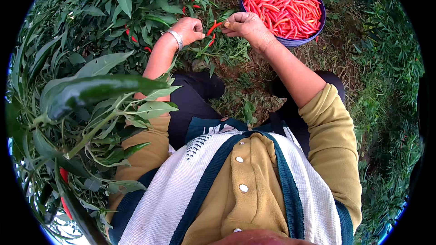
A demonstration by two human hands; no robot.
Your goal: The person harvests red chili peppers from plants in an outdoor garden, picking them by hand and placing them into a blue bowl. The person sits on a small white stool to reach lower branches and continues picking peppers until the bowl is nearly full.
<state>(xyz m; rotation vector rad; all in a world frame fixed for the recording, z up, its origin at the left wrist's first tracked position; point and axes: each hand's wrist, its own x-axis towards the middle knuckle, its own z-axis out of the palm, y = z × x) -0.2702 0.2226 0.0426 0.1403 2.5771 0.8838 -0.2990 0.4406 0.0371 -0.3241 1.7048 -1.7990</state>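
My right hand (248,30) pinches one end of a red chili pepper (214,27) between thumb and fingers. The pepper's other end comes close to the thumb of my left hand (186,31), which wears a silver-coloured bracelet (177,39). The left fingers are curled, and whether they grip anything is unclear. Just below the gap between the hands, another red chili (212,40) hangs among green leaves. Beyond my right wrist stands a round purple-blue tub (323,8) heaped with red chilies (282,5).
Chili plants (136,3) with some red fruit crowd the left. A large green pepper (98,92) and leafy stems hang close to the camera, over my left arm. Weedy soil (252,88) lies between my knees, and more green plants (388,109) line the right side.
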